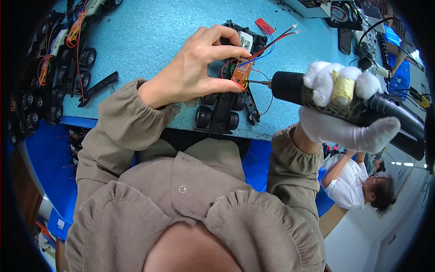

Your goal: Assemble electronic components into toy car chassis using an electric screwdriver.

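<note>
The left hand [192, 72] is bare and its grip is pinching a small orange circuit board [241, 72] between thumb and fingertips, holding it down on a black toy car chassis [224, 106] that is lying on the blue counter [149, 31]. The right hand [344, 111] is wearing a white glove, and its grip is clenched around the handle of a black electric screwdriver [290, 87], with the thin metal bit pointing at the board's edge, just beside the left thumb.

The board is probably very light, thin and stiff, and I think it is fragile: it can crack if it is bent, and the soldered points can break. Taking it by its bare edges, as the pinch is doing now, seems the safe way. Red, blue and black wires [272, 44] are running up and away from the pinch, ending in two small clear lamps; they are soft and thin, so pulling them is risky.

The chassis is hard black plastic with round rubber-looking wheels below the pinch. It looks light and could slide on the counter, which has a slightly grainy surface. The screwdriver looks heavier and is cylinder-shaped; yellowish tape is wrapped around its body under the gloved fingers.

Far to the left of the pinch, more black chassis with wires [68, 50] are lying in a row. Under the right hand, another person in a white shirt [353, 181] is sitting.
</note>
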Available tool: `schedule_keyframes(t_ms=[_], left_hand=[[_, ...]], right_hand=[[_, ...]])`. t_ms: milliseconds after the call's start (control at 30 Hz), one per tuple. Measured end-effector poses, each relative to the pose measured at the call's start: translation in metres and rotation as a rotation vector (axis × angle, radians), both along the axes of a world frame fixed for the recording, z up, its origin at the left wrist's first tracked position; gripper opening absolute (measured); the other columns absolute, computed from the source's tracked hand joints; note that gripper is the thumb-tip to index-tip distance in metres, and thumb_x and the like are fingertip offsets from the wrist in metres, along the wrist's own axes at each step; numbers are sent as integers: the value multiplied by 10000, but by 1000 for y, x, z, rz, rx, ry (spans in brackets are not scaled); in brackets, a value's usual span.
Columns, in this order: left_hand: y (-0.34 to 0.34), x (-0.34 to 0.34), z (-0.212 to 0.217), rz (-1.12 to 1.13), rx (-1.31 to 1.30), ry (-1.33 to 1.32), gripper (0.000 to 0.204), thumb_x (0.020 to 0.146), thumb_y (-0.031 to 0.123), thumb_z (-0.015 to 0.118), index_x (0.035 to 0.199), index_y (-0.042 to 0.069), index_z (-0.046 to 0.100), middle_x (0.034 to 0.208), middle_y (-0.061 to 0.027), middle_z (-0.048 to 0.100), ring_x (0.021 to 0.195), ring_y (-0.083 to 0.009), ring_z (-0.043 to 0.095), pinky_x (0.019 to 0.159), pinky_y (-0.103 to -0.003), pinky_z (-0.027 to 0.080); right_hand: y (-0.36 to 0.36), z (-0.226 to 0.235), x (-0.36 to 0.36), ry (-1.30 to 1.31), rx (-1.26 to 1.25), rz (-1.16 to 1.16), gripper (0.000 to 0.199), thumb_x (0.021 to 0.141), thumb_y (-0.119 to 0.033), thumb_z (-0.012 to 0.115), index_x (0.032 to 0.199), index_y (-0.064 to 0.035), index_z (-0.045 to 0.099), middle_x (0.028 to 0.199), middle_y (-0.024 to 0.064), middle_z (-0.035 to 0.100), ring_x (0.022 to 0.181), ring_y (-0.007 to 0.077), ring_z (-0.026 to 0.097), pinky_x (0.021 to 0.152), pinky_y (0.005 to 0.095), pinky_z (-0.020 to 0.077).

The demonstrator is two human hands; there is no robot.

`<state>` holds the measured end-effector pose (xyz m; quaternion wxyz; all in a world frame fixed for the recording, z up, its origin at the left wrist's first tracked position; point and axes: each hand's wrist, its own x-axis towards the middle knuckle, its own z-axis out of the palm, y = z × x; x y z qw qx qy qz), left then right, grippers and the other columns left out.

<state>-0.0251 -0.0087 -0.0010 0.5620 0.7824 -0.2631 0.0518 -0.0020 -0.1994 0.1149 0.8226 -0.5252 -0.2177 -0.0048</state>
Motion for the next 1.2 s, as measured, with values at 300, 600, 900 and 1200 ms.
schedule_keyframes(t_ms=[300,600,900,1200], left_hand=[[2,-1,0,29,5,27,525,620,187,806,1091,53,617,1112,-91,485,956,-222,476,844,-332,402],[-3,0,3,47,11,-28,519,629,211,802,1084,48,613,1108,-96,499,948,-232,488,854,-333,406],[-28,-19,25,293,149,-72,607,634,139,758,1187,63,519,1135,-136,478,1021,-293,457,881,-388,399],[-11,-68,42,438,84,377,739,647,108,741,1281,10,375,1095,-133,510,1035,-250,492,936,-324,376]], right_hand=[[12,-2,-4,-82,-69,9,568,764,-635,493,831,-72,527,604,66,505,463,207,502,504,390,432],[14,5,-5,-132,-206,125,449,837,-492,480,905,-51,525,647,95,535,531,235,531,575,410,448],[12,-12,-8,-192,-250,144,267,917,-291,472,979,-35,512,703,120,572,595,261,564,610,416,456],[-28,5,-28,119,-419,-407,318,808,-221,696,931,-27,477,670,83,587,505,147,549,445,283,435]])
